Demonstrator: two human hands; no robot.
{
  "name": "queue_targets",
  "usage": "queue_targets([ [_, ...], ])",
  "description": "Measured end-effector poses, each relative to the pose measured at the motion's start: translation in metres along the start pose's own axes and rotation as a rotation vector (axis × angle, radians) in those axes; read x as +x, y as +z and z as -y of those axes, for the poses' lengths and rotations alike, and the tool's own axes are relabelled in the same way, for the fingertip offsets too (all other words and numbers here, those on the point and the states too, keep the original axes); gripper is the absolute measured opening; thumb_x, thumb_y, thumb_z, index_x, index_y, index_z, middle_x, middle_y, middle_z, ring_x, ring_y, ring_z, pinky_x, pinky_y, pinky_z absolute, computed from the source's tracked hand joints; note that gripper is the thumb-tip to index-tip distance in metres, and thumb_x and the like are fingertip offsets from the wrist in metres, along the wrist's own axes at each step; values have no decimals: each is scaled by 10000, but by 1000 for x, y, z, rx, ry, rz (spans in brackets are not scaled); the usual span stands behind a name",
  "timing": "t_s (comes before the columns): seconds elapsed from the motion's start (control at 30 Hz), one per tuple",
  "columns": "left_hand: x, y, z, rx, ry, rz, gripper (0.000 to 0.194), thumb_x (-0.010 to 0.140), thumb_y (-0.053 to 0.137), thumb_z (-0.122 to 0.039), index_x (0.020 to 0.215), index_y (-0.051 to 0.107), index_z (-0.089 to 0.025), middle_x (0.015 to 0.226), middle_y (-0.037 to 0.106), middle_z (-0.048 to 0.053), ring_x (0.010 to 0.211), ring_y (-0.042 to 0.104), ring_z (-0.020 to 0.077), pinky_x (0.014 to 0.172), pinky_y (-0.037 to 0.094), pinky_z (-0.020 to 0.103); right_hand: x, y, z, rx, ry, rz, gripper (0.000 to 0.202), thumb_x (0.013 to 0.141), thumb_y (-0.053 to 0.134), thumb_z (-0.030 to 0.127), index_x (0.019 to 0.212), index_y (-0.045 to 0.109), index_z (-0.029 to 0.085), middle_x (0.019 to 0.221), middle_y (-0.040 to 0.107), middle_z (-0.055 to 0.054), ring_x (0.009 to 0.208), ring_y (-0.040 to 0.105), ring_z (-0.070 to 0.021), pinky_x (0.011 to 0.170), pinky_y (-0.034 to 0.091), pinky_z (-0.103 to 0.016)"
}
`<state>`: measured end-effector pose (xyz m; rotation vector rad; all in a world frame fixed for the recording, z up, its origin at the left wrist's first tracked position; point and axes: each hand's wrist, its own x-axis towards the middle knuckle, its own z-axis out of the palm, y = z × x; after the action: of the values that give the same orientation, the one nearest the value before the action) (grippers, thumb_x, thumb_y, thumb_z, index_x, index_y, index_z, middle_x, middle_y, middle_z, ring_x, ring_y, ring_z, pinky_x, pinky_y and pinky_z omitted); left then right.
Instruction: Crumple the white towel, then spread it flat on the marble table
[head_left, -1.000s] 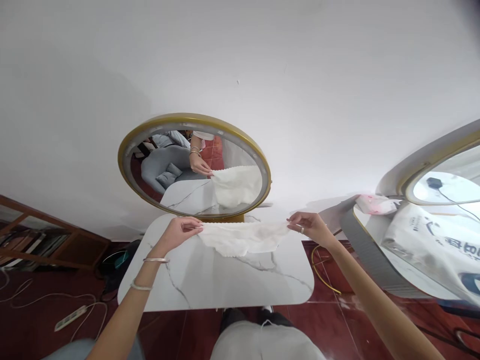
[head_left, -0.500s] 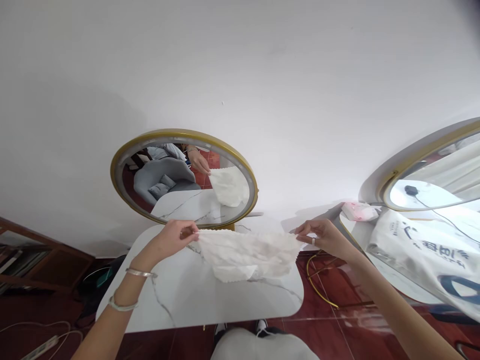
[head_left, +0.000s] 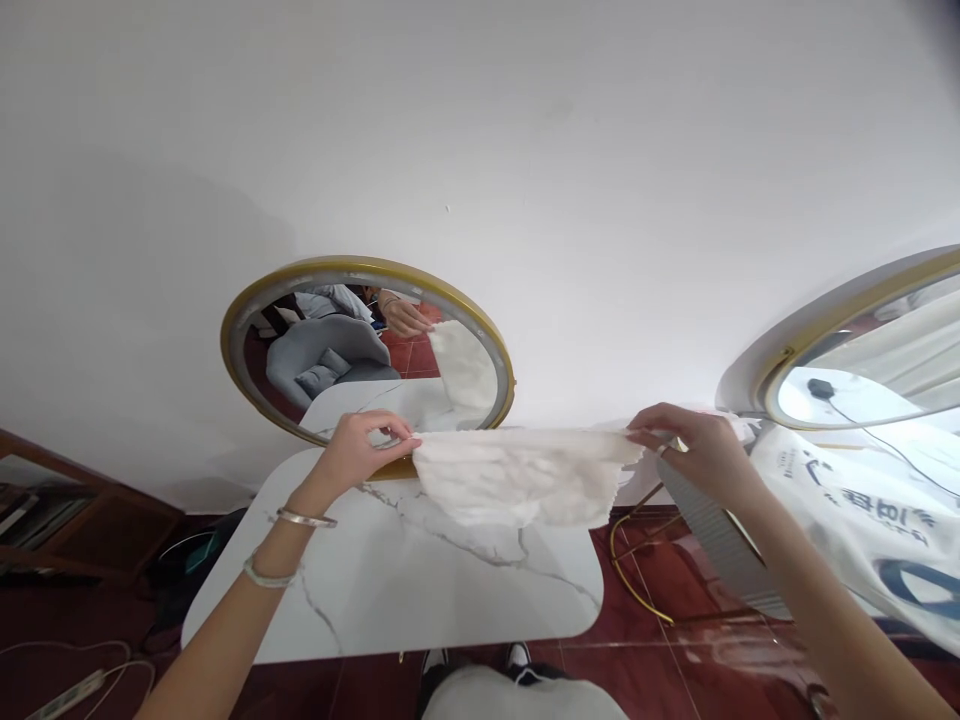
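Your 2 hands stretch a white cloth

In the head view, your left hand (head_left: 367,446) and right hand (head_left: 694,447) each pinch 1 upper corner of the cloth (head_left: 525,475) between the fingers. It hangs above the marbled desk (head_left: 420,600), in front of the gold-rimmed round mirror (head_left: 367,345).

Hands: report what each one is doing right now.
Left hand: closed, pinching the left upper corner of the white cloth.
Right hand: closed, pinching the cloth's right upper corner.
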<state>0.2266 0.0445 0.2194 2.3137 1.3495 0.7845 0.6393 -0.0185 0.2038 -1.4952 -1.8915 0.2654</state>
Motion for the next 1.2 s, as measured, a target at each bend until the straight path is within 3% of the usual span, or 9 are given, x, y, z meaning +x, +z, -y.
queue_targets([
  [0.13,-6,-1,-12,140,61,36,309,867,501,-449,1024,646,-226,905,666,35,850,605,185,759,485,285,1,-3,8,-60,-142,53,281,826,406,194,935,665,213,888,697,-56,780,663,-169,673,522,-277],
  [0.23,-21,-6,-24,62,43,78,326,918,400,-444,970,634,-223,1000,631,49,948,576,190,791,467,271,-8,-7,16,-42,-134,62,263,831,392,179,913,640,213,946,681,-67,856,654,-173,700,523,-269],
  [0.47,-67,-17,-38,-152,-252,210,337,902,393,-510,976,566,-229,585,408,-59,492,355,102,466,307,210,-48,-17,26,235,47,137,208,893,487,364,976,630,237,928,696,-55,838,662,-188,699,538,-263],
  [0.63,-45,1,-18,-117,-267,115,340,890,402,-497,976,581,-220,565,409,-63,509,380,109,485,309,212,-29,5,9,358,166,71,289,837,584,475,988,634,234,943,697,-53,840,656,-184,667,530,-256],
  [0.77,-11,58,13,90,-211,-8,275,902,371,-319,1063,557,-195,681,558,-17,657,543,162,658,453,278,5,65,-37,338,210,52,357,812,561,518,972,611,203,814,686,-48,740,639,-182,630,508,-282],
  [0.87,-10,125,35,252,-67,-82,355,840,408,-150,1178,514,-169,1157,576,113,1109,521,239,958,421,402,9,120,-74,158,227,-86,373,846,462,496,1025,578,189,829,666,-76,706,613,-193,650,514,-344],
  [0.97,-32,194,51,277,-25,36,385,842,413,-141,1214,509,-170,1288,515,124,1232,461,245,1045,383,428,-16,171,-96,-44,151,-206,388,887,384,454,1077,560,165,1002,632,-148,903,591,-258,817,493,-456],
  [1.07,-54,252,64,240,-9,134,409,895,391,-216,1295,464,-177,1420,420,119,1342,364,238,1087,361,413,-57,218,-104,-91,45,-68,362,926,345,394,1126,555,177,1071,621,-140,1026,565,-257,903,470,-445],
  [1.2,-56,305,77,276,-86,125,480,936,343,-299,1395,371,-161,1502,308,141,1411,233,272,1109,318,462,-94,269,-107,-240,24,60,448,943,336,406,1317,471,201,1375,464,-149,1264,422,-275,1020,384,-468],
])
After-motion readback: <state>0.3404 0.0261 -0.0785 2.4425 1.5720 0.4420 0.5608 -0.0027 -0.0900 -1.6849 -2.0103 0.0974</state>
